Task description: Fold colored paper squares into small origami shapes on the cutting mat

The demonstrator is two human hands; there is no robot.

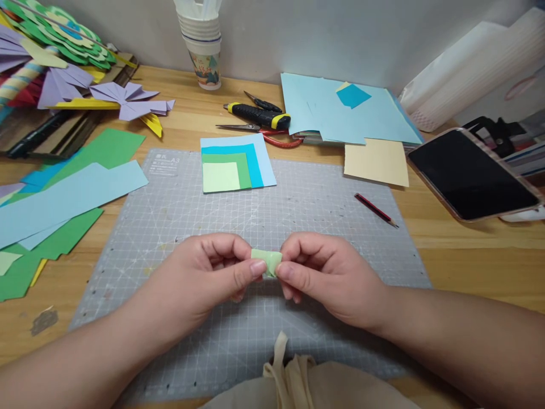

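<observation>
A small piece of light green paper (271, 259) is held up between both hands, above the grey cutting mat (179, 324). My left hand (221, 267) pinches its left side between thumb and fingers. On its right side, my right hand (321, 270) pinches it the same way, thumb towards me. The piece looks folded or curled, and its lower part is partly hidden by the thumbs. Beyond the hands, a stack of square papers (221, 177) in light green, green, blue and pale blue lies at the mat's back edge.
Paper strips (63, 199) and paper flowers (128, 99) lie left. Behind the mat are a cutter (258, 115), red-handled scissors (281, 139), paper cups (206, 62) and blue sheets (315, 113). A pencil (377, 210), cream paper (377, 163) and a phone (472, 176) lie right.
</observation>
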